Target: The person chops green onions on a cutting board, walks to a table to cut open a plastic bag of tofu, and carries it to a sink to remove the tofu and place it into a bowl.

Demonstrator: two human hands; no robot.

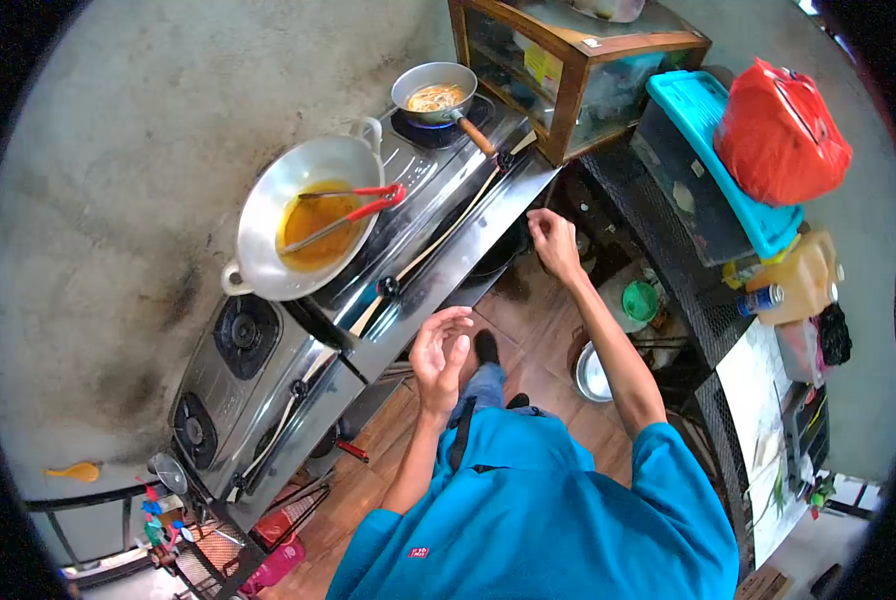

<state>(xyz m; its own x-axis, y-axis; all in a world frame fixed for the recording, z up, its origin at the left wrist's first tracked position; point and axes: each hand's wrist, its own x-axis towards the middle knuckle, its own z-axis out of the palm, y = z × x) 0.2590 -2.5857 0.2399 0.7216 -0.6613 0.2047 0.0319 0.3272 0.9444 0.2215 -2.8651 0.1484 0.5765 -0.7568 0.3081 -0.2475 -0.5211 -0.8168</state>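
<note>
My left hand (440, 358) is raised in front of the stove's front edge, palm partly up, fingers bent and apart, holding nothing. Further forward and right, my right hand (555, 243) hovers near the stove's corner, its fingers curled in with nothing visible in them. Beyond it, a small saucepan (408, 88) with a wooden handle (476, 136) sits over a blue flame, pale strands in orange liquid inside. A large two-handled wok (268, 190) holds brownish-yellow oil (320, 240). Red-handled tongs (378, 200) rest across the wok. Neither hand touches the cookware.
The steel stove (358, 350) has two unoccupied burners (246, 335) at the left. A wood-framed glass cabinet (568, 90) stands at its right end. Right of me are a red bag (780, 130) on a turquoise-lidded box (703, 110), an oil jug (806, 275) and a metal bowl (594, 375) low down.
</note>
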